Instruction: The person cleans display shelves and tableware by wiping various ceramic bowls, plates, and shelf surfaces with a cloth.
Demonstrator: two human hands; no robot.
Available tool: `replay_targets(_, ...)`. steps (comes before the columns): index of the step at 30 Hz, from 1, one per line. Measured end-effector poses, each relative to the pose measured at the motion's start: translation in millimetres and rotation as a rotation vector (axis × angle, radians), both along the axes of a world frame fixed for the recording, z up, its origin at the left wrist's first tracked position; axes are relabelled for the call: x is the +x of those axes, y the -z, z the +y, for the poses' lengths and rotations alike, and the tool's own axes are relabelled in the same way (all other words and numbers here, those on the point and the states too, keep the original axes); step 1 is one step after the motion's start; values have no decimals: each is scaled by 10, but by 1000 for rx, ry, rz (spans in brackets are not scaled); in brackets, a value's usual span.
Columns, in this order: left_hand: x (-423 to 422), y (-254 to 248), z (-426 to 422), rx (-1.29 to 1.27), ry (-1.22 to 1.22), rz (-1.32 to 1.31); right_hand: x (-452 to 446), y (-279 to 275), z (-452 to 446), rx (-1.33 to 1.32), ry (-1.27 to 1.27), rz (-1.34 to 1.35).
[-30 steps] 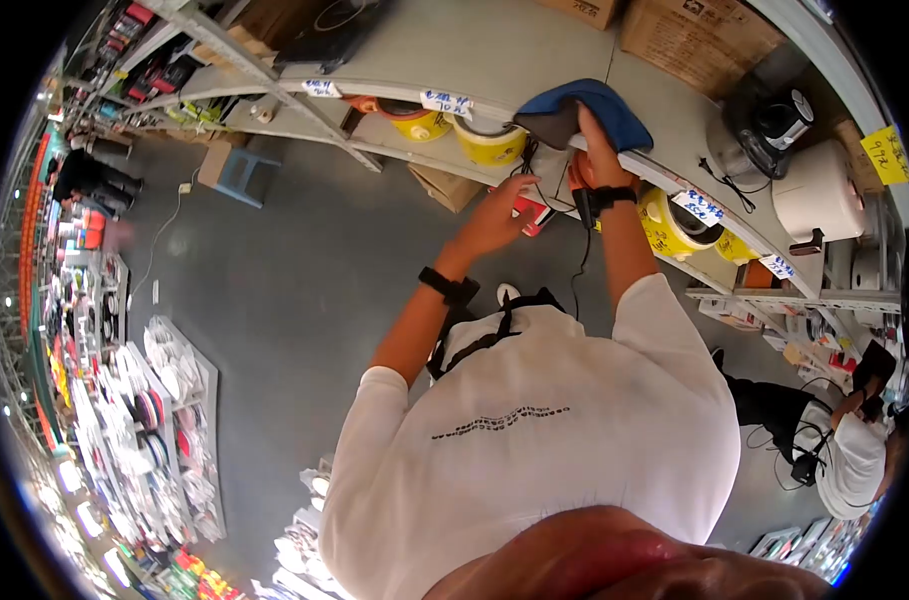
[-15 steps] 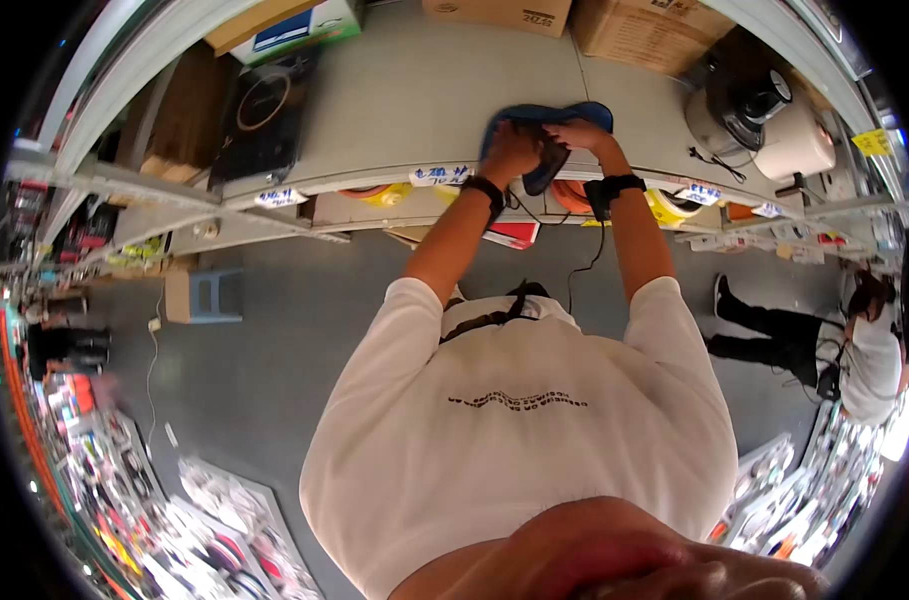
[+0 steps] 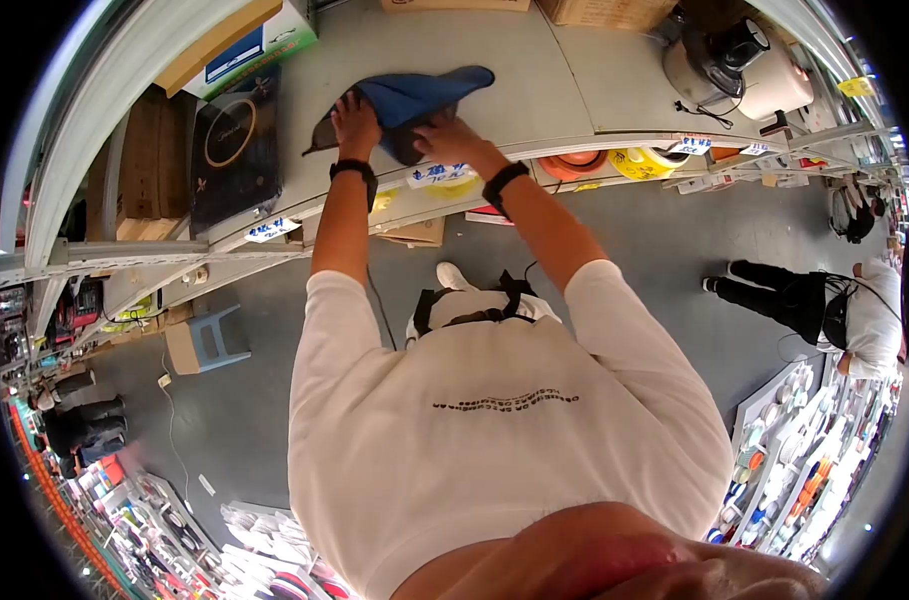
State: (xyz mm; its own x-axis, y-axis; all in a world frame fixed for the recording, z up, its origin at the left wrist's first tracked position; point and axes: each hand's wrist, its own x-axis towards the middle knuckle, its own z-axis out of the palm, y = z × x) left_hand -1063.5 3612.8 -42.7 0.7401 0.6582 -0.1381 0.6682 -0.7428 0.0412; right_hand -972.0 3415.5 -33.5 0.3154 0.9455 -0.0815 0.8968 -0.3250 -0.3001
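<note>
A blue cloth with a dark underside [image 3: 414,95] lies spread and partly folded on the grey shelf [image 3: 514,60]. My left hand [image 3: 354,125] rests on the cloth's left part, its fingers spread apart. Close to the shelf's front edge, my right hand [image 3: 446,138] has its fingers curled on a dark fold of the same cloth. Black bands circle both wrists. To the left of my left hand stands a black panel with a ring marking [image 3: 232,135], which looks like an induction cooktop.
A food processor [image 3: 709,65] and a pale rounded appliance [image 3: 777,90] stand at the right. Cardboard boxes [image 3: 604,10] line the back. Price labels [image 3: 272,230] hang along the edge. A blue stool [image 3: 219,338] is left behind me; a person [image 3: 869,305] stands at right.
Both hands and the cloth have moved left along the shelf, toward the black panel. The cloth, bunched before, is now spread wider, and the hands are farther apart.
</note>
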Motion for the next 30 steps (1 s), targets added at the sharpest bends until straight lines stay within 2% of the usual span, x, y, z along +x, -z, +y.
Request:
replay_targets(2,-279,57,-50,227,43,-48,-194,-30,64,20,-19,30)
replay_targets(3,-359,36,-72,233,44,-36,-304,-47,68,31,-7,54)
replay_targets(5,-486,-135,-150,45,-39,54,-485,5,90,125,26,60)
replay_targets(6,-539,-211,-193,48,-34,69,-518,57,75,127,32,75)
replay_targets(8,-594,-265,-207,-163,-85,99,-558,-111,-1,17,105,225)
replay_targets(11,-483,222,222,-154,57,207,-486,-180,-228,12,201,314)
replay_targets(14,-136,70,8,-277,101,304,-339,-223,-531,-17,281,323)
replay_targets(16,180,61,-178,-271,178,313,-277,-228,-706,53,395,262)
replay_targets(22,953,161,-577,-255,431,197,-59,-296,-1001,-2,630,343)
replay_targets(24,1047,146,-718,-247,554,176,-139,-349,-1074,53,733,335)
replay_targets(27,1164,444,-653,-309,795,-160,-343,-305,-1044,124,806,201)
replay_targets(30,1372,1055,-398,-394,1084,-409,-538,-166,-776,262,904,291)
